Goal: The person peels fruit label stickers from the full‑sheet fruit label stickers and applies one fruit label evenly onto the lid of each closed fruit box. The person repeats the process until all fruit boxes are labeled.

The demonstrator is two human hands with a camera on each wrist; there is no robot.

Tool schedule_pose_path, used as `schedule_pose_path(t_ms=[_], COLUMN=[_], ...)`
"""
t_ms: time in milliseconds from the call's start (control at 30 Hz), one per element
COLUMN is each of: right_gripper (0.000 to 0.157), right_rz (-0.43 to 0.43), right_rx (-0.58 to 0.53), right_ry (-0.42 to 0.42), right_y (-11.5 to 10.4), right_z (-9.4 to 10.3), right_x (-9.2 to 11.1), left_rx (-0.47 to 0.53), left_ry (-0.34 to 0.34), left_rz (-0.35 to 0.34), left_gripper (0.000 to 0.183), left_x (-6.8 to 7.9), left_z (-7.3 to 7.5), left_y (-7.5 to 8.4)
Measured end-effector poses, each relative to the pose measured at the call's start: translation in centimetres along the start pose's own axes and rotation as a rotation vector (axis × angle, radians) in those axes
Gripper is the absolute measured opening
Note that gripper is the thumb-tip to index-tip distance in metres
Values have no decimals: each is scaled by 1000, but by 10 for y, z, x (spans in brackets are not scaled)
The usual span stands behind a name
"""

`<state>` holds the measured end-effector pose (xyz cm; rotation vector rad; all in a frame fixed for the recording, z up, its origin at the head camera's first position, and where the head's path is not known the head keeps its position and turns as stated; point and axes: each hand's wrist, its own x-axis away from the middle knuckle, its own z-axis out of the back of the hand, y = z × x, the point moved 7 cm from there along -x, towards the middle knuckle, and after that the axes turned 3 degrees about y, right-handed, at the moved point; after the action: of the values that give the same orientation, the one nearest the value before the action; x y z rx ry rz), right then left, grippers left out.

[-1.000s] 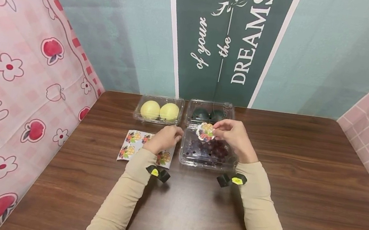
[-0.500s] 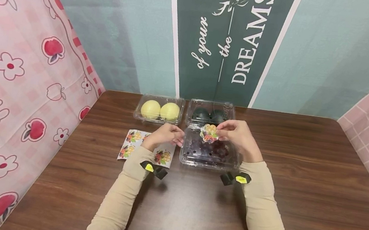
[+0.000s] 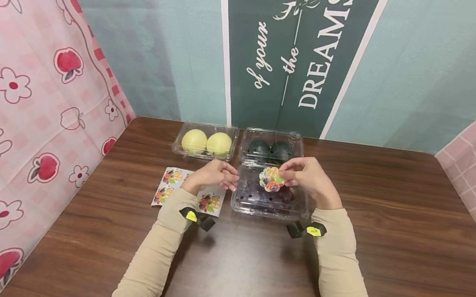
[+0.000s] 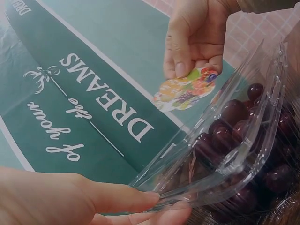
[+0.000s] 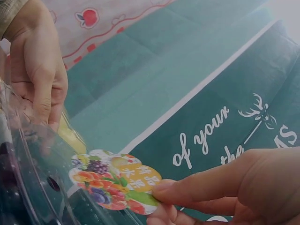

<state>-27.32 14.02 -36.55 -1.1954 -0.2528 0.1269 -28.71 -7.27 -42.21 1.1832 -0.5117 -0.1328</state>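
Note:
My right hand (image 3: 310, 179) pinches one edge of a scalloped fruit sticker (image 3: 271, 179) between thumb and fingertips. The sticker hangs over the lid of a clear plastic clamshell box (image 3: 272, 211), printed side showing. Dark red grapes (image 4: 234, 133) fill the box, seen through its wall. At the box's left edge, my left hand (image 3: 214, 174) grips the rim; in the left wrist view the thumb lies above the rim and the fingers below. Under the left wrist is a sheet of stickers (image 3: 210, 204), partly hidden by the forearm.
Behind the grape box stands a clear box (image 3: 273, 138) with two dark round fruits. A clear box (image 3: 210, 128) with two yellow fruits is to its left. Patterned cloths hang behind the brown table (image 3: 391, 231) and at both sides.
My right hand has shifted slightly right, and the sticker has come lower and nearer over the grape box's lid. My left hand has moved up against the box's left edge.

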Motion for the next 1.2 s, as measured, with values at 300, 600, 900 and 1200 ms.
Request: schedule_pose_path(t_ms=[300,600,900,1200], right_gripper=[20,17,16,15], right_rz=[-7,7,8,29], right_rx=[96,129,179,253], right_ry=[-61,-29,11,48], right_y=[3,3,2,-1], right_z=[-4,-5,-6,-6], right_x=[-2,-3,-3,-3], left_rx=[-6,-15,-19,-22], left_ry=[-1,-5,-3,-3], left_rz=[6,4,12,7], left_gripper=[29,30,30,30], left_x=[1,1,4,3], left_z=[1,1,1,1], left_y=[0,1,2,1])
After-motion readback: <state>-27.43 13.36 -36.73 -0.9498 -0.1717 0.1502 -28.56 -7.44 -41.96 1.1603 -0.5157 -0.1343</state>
